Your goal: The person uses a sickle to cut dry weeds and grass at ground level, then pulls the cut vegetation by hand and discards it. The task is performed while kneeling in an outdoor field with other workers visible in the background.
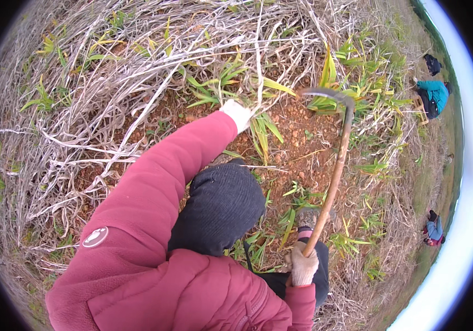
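Note:
My right hand (305, 265), in a pale knit work glove, grips the lower end of a long wooden handle (336, 173). At its far end a curved metal sickle blade (328, 93) hooks left over reddish soil beside yellow-green leaves (328, 74). My left hand (236, 115), in a white glove, reaches down among dry stalks and green strap-like leaves (207, 89). A pale upright stalk (259, 62) runs down beside it. Its fingers are blurred and partly hidden, so I cannot tell whether they hold a stem.
Matted dry stalks (108, 107) cover the ground on the left and top. Bare reddish soil (302, 145) shows between my hands. My dark-clad knee (224, 207) and shoe (309, 217) are close by. Two people, one in a teal jacket (435, 97), crouch farther off at right.

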Motion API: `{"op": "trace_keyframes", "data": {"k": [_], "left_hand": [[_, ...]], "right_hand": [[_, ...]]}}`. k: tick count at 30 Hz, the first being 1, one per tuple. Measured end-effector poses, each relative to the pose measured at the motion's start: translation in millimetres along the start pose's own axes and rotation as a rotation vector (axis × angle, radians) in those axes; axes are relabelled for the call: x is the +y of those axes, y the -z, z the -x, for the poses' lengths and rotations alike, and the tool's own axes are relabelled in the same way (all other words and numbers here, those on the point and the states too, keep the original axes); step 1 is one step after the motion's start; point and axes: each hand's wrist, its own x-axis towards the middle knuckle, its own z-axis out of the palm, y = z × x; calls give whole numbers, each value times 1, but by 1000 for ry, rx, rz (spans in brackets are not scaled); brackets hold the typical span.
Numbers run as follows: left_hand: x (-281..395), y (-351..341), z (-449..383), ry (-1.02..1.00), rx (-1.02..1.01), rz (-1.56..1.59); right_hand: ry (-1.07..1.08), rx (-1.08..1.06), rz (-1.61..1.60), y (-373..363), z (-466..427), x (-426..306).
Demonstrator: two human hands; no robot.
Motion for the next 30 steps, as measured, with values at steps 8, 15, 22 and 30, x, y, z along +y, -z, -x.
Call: {"op": "trace_keyframes", "data": {"k": [8,15,22,30], "left_hand": [[-81,18,3,189,-158,-178],[-248,87,59,782,46,-396],[-251,91,79,669,81,-322],[-224,48,63,696,13,-153]], "right_hand": [[219,-133,384,-59,-65,-68],[506,88,1078,-121,-88,-101],[438,72,1171,-131,-135,-136],[480,215,1236,-24,-81,-30]]}}
